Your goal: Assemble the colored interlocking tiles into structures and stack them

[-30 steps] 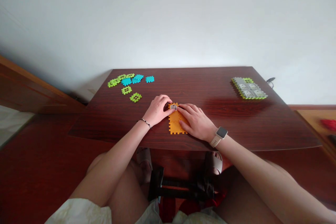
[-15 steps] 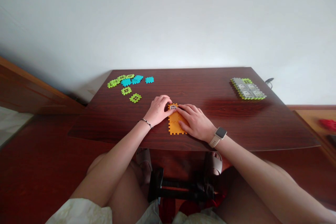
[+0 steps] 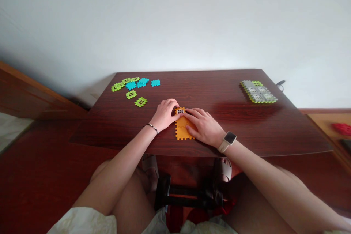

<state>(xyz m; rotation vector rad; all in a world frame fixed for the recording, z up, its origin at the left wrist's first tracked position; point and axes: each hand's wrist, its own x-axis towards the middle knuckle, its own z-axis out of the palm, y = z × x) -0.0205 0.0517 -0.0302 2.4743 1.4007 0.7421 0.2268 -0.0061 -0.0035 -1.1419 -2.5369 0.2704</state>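
Note:
An orange panel of notched interlocking tiles [image 3: 182,133] lies flat on the table before me. At its far left end sits an orange tile with a white arched window [image 3: 180,110]. My left hand [image 3: 166,114] is closed around that window tile's left side, thumb on the near edge and fingers curled at the far edge. Stretched over the panel's right side is my right hand [image 3: 204,126], its fingers apart, with fingertips touching the window tile and thumb resting on the orange surface. Part of the panel is hidden under this hand.
Green window tiles [image 3: 140,102] and blue tiles [image 3: 131,85] lie loose on the far left of the dark wooden table [image 3: 219,87]. A joined grey and green panel [image 3: 257,92] lies at the far right. Behind the table stands a white wall [image 3: 175,22].
The whole view has shifted very slightly. Both hands keep the same hold and place on the orange panel.

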